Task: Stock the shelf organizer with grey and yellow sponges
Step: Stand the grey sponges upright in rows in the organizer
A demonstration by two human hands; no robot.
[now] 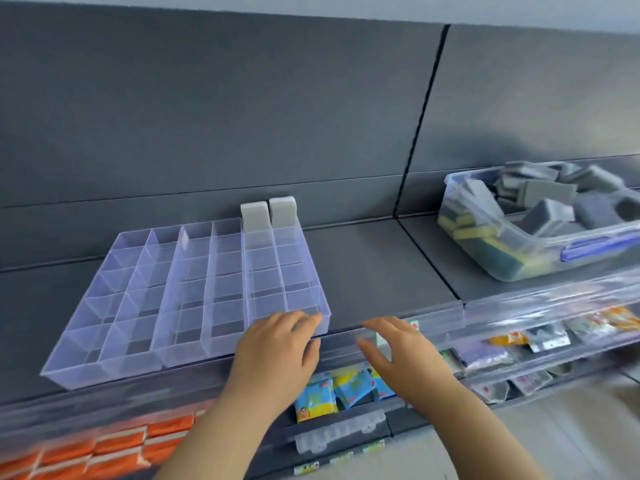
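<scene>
Right of the shelf organizer (187,355), a clear bin (449,180) holds grey and yellow sponges (550,192); two grey sponges (254,216) stand in the organizer's far-right cells. Left hand (277,344) touches its near-right corner, fingers relaxed; right hand (398,348) hovers empty, loosely spread. Light and squashy, I'd judge: pinch the broad faces.

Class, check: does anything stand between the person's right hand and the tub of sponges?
Nothing visible does. Only bare shelf lies between the right hand, open at the shelf's front edge, and the tub further back to its right.
</scene>
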